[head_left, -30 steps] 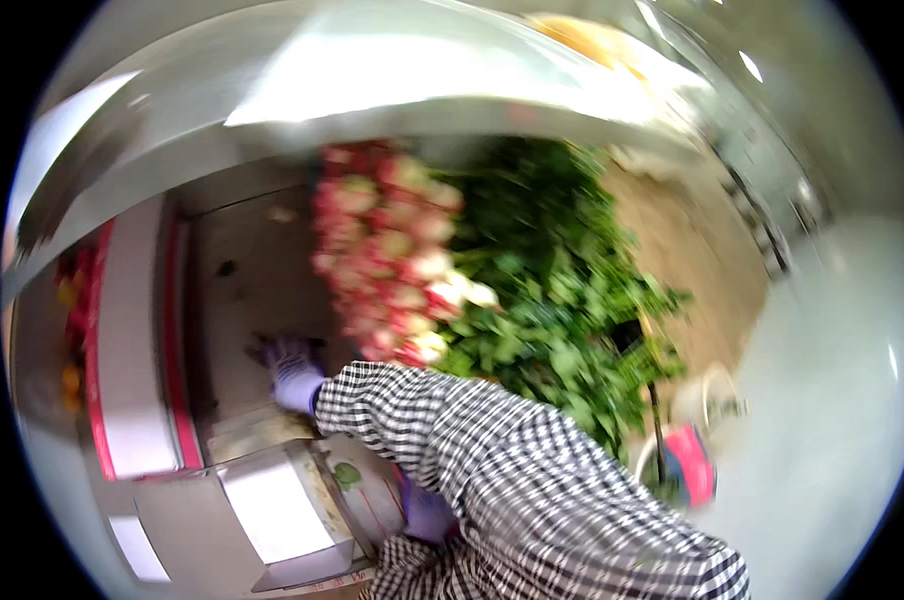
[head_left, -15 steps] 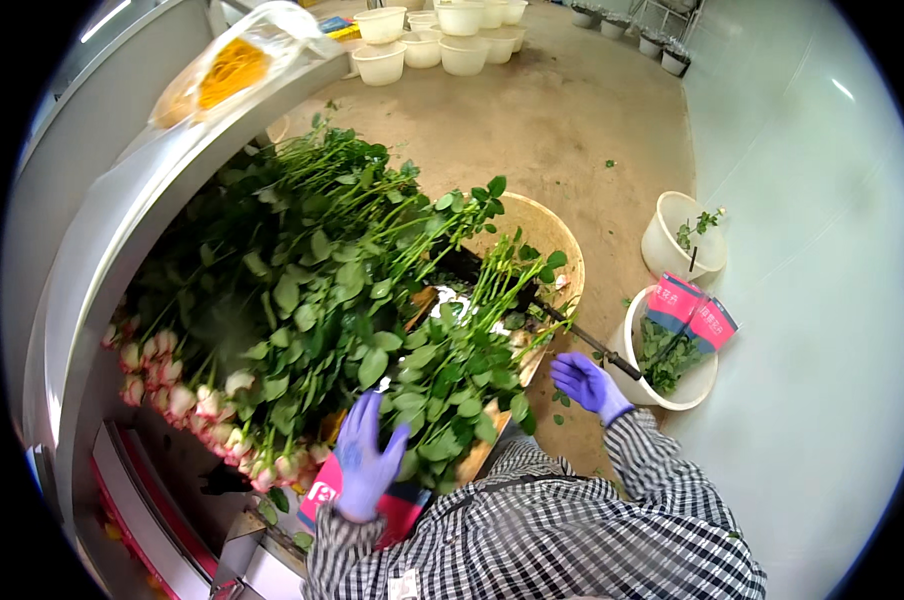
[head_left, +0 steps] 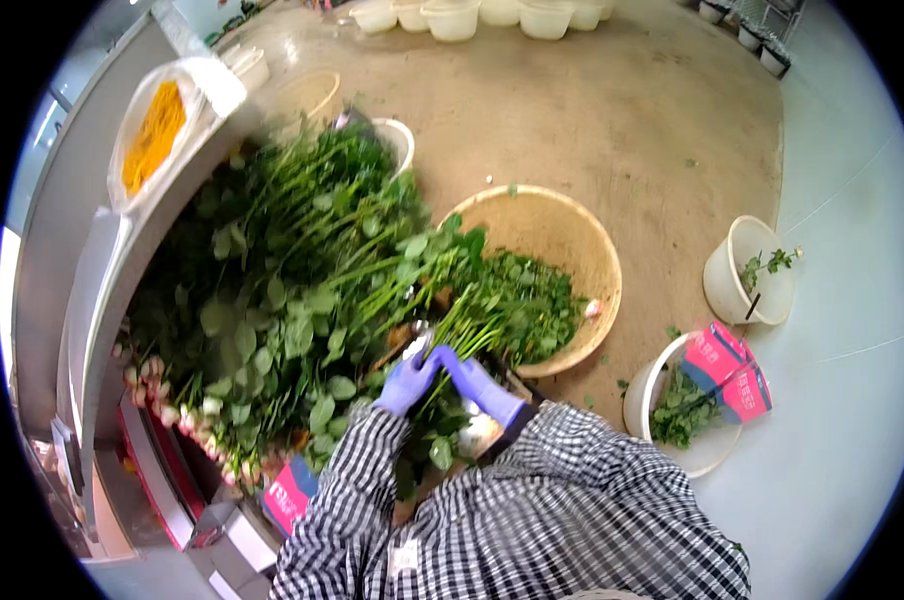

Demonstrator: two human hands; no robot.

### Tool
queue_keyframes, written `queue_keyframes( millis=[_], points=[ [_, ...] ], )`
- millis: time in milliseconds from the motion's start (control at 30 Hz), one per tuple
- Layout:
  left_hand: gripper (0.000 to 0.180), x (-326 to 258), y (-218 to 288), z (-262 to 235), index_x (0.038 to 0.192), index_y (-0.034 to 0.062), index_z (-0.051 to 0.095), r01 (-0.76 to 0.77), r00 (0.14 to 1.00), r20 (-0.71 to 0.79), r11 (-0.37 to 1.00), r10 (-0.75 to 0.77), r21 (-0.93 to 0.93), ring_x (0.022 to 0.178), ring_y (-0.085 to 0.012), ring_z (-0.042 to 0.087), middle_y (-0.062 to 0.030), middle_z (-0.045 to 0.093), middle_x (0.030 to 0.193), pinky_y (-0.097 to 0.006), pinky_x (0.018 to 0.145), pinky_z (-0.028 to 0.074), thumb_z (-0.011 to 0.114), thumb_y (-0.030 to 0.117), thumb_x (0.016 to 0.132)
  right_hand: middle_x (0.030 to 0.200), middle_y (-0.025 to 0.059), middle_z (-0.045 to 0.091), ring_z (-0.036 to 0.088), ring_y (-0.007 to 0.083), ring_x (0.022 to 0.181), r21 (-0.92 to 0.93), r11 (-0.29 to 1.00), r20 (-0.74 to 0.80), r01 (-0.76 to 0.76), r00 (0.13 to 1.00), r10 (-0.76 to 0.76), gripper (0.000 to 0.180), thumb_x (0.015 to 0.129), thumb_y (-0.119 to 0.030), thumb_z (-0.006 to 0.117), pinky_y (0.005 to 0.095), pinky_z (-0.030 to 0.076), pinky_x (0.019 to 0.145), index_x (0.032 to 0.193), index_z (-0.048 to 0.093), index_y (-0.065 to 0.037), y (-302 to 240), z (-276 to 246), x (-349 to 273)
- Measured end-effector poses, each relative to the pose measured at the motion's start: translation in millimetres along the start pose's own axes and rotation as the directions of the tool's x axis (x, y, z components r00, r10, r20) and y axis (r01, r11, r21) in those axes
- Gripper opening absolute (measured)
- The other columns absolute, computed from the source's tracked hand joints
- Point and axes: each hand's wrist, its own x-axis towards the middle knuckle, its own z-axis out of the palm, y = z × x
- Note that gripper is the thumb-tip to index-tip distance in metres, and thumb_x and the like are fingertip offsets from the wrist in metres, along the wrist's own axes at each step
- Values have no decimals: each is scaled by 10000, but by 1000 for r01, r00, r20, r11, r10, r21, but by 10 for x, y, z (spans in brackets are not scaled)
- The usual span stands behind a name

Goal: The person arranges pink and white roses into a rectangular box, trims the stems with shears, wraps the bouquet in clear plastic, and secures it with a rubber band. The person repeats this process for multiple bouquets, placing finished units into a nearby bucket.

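Note:
Both my hands wear purple gloves and have come together at the near edge of a large heap of roses. My left hand (head_left: 408,386) and my right hand (head_left: 480,389) close around a bunch of green rose stems (head_left: 464,332), whose cut ends point away from me. Leaves hide part of the fingers. To the left lies the heap of leafy roses (head_left: 272,280), with pink-edged white blooms (head_left: 177,415) along its near left side. A pink and blue wrapper sleeve (head_left: 290,492) lies beside my left forearm.
A big round tub (head_left: 594,262) with cut leaves stands just beyond my hands. At right are two white buckets (head_left: 720,285), one holding greenery and pink-blue sleeves (head_left: 737,375). A bag of yellow ties (head_left: 157,135) hangs on the left rim. White tubs (head_left: 450,20) line the back.
My right hand has moved left from beside the tub onto the stems. My left hand has gone forward and closed on them too. The view has shifted, showing more of the tub.

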Motion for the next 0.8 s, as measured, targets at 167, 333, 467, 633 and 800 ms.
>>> queue_keyframes(
  millis=[167,333,467,633,800],
  points=[
    [893,6,243,-336,1560,33,150,200,850,526,940,-26,-278,1243,-191,522,-105,549,1366,-318,1055,418,729,201,901,1124,49,649,544,158,993,168,985,123,-48,992,27,636,954,-606,526,308,466,848,1252,624,-52,354,-182,316],
    [980,-36,203,146,1418,19,408,60,995,39,852,-93,520,1181,-368,581,-253,564,1306,-409,995,476,804,529,681,1061,35,658,556,142,883,-180,983,223,-15,973,56,650,967,-623,466,299,469,748,1240,630,-57,247,-272,227],
    [831,78,64,295,1392,27,446,183,982,-93,724,-163,665,1130,-331,619,-200,597,1282,-411,947,501,744,425,726,1285,69,635,612,154,1071,-53,998,422,-44,904,63,531,981,-461,555,266,504,878,1366,572,-95,-109,-634,-304],
    [819,154,119,229,1410,61,434,194,976,-60,721,-207,665,1129,-316,628,-200,611,1279,-414,943,504,731,421,737,1166,142,681,653,240,1036,-614,766,-414,-190,904,-108,468,944,-411,579,363,505,922,1245,633,-57,407,-1859,-1551],
    [710,-223,559,-203,1240,54,584,92,995,-30,744,-97,661,1143,-321,627,-177,658,1203,-403,953,508,714,540,740,1081,200,686,653,344,1007,-762,290,-465,-579,801,377,781,791,-715,605,416,486,905,1115,665,-8,-99,-1586,-2624]
  ],
)
